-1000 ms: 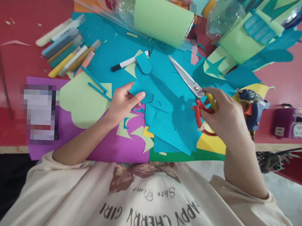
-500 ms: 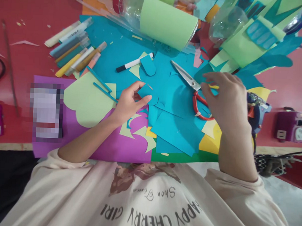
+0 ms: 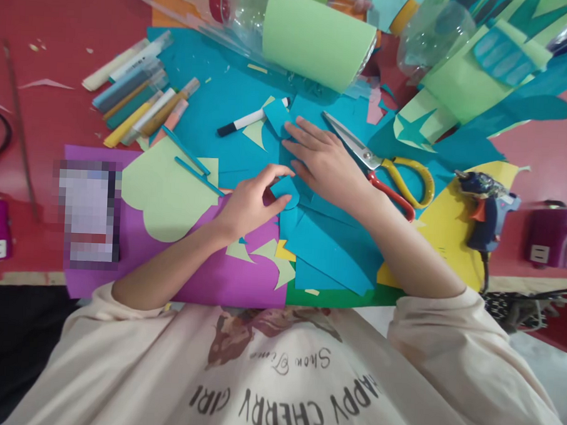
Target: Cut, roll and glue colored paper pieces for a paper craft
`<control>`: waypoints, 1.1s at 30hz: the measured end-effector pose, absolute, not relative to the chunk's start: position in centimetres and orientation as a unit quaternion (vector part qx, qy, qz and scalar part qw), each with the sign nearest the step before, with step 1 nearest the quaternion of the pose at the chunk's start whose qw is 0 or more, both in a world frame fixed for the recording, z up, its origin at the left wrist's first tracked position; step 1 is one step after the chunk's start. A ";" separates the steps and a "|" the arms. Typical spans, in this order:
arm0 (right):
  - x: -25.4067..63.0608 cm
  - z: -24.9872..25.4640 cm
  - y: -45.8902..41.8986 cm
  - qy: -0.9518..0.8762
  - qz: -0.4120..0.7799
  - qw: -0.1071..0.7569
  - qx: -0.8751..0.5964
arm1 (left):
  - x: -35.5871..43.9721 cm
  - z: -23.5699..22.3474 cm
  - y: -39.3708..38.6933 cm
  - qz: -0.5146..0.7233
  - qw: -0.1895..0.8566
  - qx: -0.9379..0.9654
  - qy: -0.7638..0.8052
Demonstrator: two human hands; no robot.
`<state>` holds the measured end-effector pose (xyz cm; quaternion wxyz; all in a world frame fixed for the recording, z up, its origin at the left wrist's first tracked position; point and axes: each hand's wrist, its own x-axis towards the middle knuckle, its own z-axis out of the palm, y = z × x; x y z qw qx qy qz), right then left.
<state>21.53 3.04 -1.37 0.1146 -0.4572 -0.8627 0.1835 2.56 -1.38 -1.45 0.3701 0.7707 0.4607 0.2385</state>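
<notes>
Between the thumb and fingers of my left hand [image 3: 253, 202] is a small blue paper piece [image 3: 285, 192] with a rounded edge. My right hand [image 3: 325, 164] lies palm down over the blue paper, fingers stretched out, their tips at another rounded blue paper cutout [image 3: 276, 117]. Beside that cutout lie a black-and-white marker [image 3: 252, 118] and a pale green scrap [image 3: 255, 135]. The scissors [image 3: 368, 155], with one red and one yellow handle, rest partly open just right of my right hand. Blue paper offcuts [image 3: 336, 246] lie below my hands.
Several markers [image 3: 133, 87] lie at the left above a pale green paper shape [image 3: 166, 198] and a pixelated phone [image 3: 89, 210]. A green-wrapped plastic bottle [image 3: 317, 38] lies at the back. On yellow paper [image 3: 433, 238] at the right sits a glue gun [image 3: 492, 215].
My right hand has left the scissors' handles and moved left to the rounded blue cutout. The scissors stay on the table. My left hand keeps its blue piece, shifted slightly right.
</notes>
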 end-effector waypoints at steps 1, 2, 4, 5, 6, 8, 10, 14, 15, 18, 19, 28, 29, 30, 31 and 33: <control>21.6 -1.4 3.1 -0.861 0.189 0.117 -0.458 | 2.6 -1.4 -1.4 0.234 0.368 0.773 0.461; 21.7 -1.3 3.1 -0.858 0.195 0.122 -0.459 | 2.6 -1.3 -1.4 0.230 0.366 0.775 0.461; 22.1 -1.0 2.8 -0.852 0.204 0.146 -0.459 | 2.6 -1.4 -1.4 0.227 0.363 0.781 0.453; 22.4 -0.8 2.5 -0.848 0.209 0.165 -0.458 | 2.6 -1.4 -1.3 0.231 0.360 0.786 0.447; 22.6 -0.5 2.0 -0.840 0.215 0.191 -0.461 | 2.6 -1.5 -1.2 0.236 0.353 0.792 0.439; 23.1 0.1 1.0 -0.805 0.231 0.261 -0.481 | 2.5 -1.7 -1.0 0.248 0.332 0.802 0.430; 23.4 0.4 0.0 -0.741 0.255 0.339 -0.521 | 2.4 -1.8 -0.8 0.259 0.305 0.807 0.433; 23.7 -0.2 -0.8 -0.605 0.316 0.441 -0.583 | 2.1 -1.9 -0.6 0.292 0.271 0.805 0.440; 23.7 -0.5 -0.8 -0.587 0.320 0.456 -0.588 | 2.1 -1.9 -0.6 0.304 0.266 0.802 0.440; 23.7 -1.8 -0.6 -0.588 0.303 0.463 -0.590 | 2.1 -1.6 -0.8 0.325 0.262 0.798 0.434; 23.7 -2.1 -0.7 -0.600 0.295 0.452 -0.590 | 2.2 -1.4 -0.9 0.325 0.266 0.799 0.431; 23.3 -1.9 -2.0 -0.703 0.302 0.357 -0.536 | 2.5 -1.3 -1.6 0.277 0.318 0.821 0.386; 23.3 -1.9 -2.1 -0.708 0.310 0.346 -0.532 | 2.5 -1.3 -1.6 0.270 0.319 0.824 0.383; 23.3 -1.8 -2.2 -0.710 0.317 0.339 -0.529 | 2.4 -1.3 -1.6 0.263 0.320 0.826 0.381; 23.3 -1.8 -2.2 -0.711 0.325 0.337 -0.525 | 2.4 -1.2 -1.7 0.255 0.322 0.829 0.380; 23.2 -1.7 -2.3 -0.711 0.336 0.335 -0.519 | 2.5 -1.1 -1.7 0.245 0.324 0.832 0.378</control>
